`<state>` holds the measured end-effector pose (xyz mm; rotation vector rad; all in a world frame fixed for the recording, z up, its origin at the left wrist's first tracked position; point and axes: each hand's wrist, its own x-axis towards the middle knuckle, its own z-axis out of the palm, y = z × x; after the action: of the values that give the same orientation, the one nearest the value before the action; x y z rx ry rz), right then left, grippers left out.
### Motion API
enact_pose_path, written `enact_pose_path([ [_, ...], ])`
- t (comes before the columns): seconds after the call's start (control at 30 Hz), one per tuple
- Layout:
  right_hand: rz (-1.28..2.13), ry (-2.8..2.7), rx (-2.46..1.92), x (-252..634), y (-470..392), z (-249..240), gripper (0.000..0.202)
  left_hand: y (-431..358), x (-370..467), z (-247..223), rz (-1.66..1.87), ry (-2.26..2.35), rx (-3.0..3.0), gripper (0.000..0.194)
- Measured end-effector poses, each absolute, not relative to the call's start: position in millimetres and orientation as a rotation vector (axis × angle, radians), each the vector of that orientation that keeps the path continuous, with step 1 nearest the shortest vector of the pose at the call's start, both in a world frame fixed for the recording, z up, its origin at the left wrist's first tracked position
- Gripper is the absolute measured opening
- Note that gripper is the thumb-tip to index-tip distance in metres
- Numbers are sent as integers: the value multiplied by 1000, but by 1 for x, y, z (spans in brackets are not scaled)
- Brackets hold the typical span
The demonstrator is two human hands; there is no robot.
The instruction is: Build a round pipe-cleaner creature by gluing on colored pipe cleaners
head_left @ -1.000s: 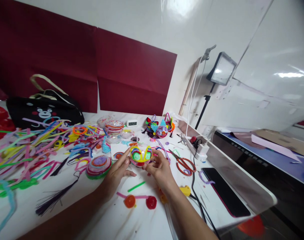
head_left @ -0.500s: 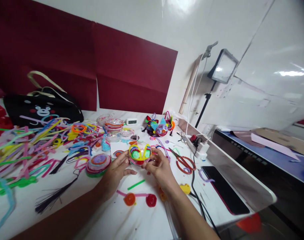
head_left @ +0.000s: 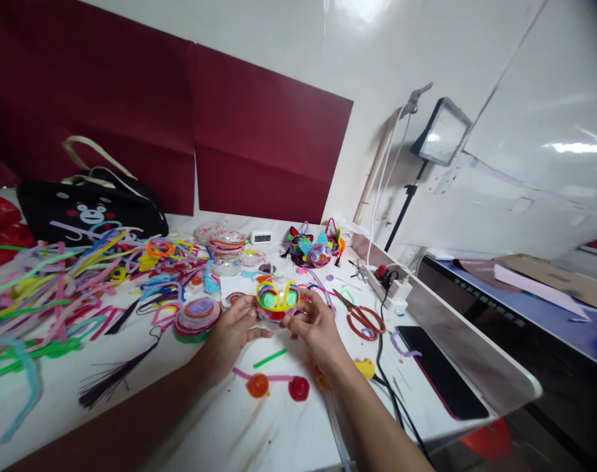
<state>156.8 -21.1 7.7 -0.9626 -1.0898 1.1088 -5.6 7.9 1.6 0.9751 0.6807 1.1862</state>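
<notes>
Between my two hands is a small clear round piece decorated with coloured pipe cleaners [head_left: 277, 299], with yellow arcs over green spirals and red at its bottom. My left hand [head_left: 234, 333] grips its left edge with the fingertips, the thumb stretched out below. My right hand [head_left: 316, 328] pinches its lower right edge between thumb and fingers. Just below lie a short green stick [head_left: 270, 358], an orange coil [head_left: 257, 386] and a red coil [head_left: 299, 389] beside a pink strip. A layered round coil [head_left: 197, 317] sits left of my left hand.
Loose pipe cleaners [head_left: 62, 282] cover the left side. Orange-handled scissors [head_left: 365, 321], a yellow glue gun [head_left: 365, 368] and a phone [head_left: 443, 372] lie at the right. Behind stand finished colourful pieces [head_left: 315, 249], a small clock [head_left: 261, 237] and a black bag [head_left: 92, 213].
The view has shifted slightly, so the table things appear a little farther right. Both hands keep hold of the decorated piece, nearly unmoved.
</notes>
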Motion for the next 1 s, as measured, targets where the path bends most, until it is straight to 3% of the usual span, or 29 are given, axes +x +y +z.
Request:
enact_pose_path([
  [0.27,1092,-1120,-960,155,-18,6,56,9,-5,2,1191,641,895,22],
  [0.57,991,-1186,-1108,161,-20,14,55,15,-6,-3,1259,664,846,7],
  [0.77,831,-1365,-1241,172,-33,38,43,17,-6,-5,1322,720,792,10],
  [1.0,388,-1680,-1438,193,-21,62,20,16,-8,-4,1348,716,797,10],
])
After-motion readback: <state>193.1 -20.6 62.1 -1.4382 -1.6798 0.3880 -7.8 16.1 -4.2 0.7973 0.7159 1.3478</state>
